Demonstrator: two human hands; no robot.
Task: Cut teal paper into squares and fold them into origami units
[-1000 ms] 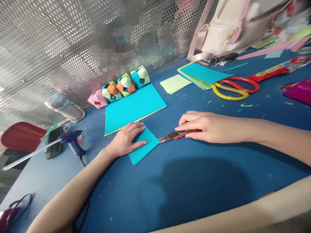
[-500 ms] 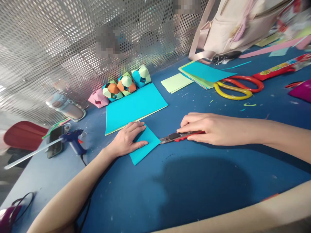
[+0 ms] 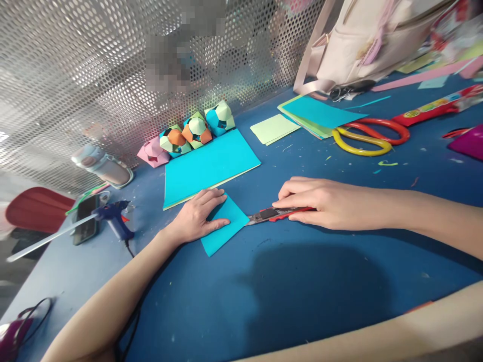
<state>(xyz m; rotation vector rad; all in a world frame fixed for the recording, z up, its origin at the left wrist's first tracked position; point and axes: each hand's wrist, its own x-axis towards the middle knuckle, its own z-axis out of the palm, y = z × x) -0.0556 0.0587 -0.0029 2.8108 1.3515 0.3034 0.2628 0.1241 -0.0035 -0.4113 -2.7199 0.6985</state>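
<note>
My left hand (image 3: 199,216) lies flat with its fingers stretched out, resting on a piece of bright blue paper (image 3: 222,236) on the table. In my right hand (image 3: 313,201) is a red and black utility knife (image 3: 268,214), gripped along its handle and held low over the table. The knife's blade end points left and meets the right-hand corner of the blue paper. Whether the blade lies inside a fold of the paper I cannot tell. Just beyond my left hand is a larger blue sheet (image 3: 211,166) on top of a paper stack.
Several folded-paper balls (image 3: 196,131) line the perforated metal panel (image 3: 113,75). A glue gun (image 3: 115,218), phone (image 3: 86,221) and bottle (image 3: 105,166) are at left. Scissors (image 3: 364,146), pale green paper (image 3: 274,129), a blue-topped paper stack (image 3: 320,111) and a bag (image 3: 362,45) are at right.
The view has shifted slightly since the first frame. My right hand and the knife handle have dipped a little, with the blade end still at the paper's corner. My left hand stays put.
</note>
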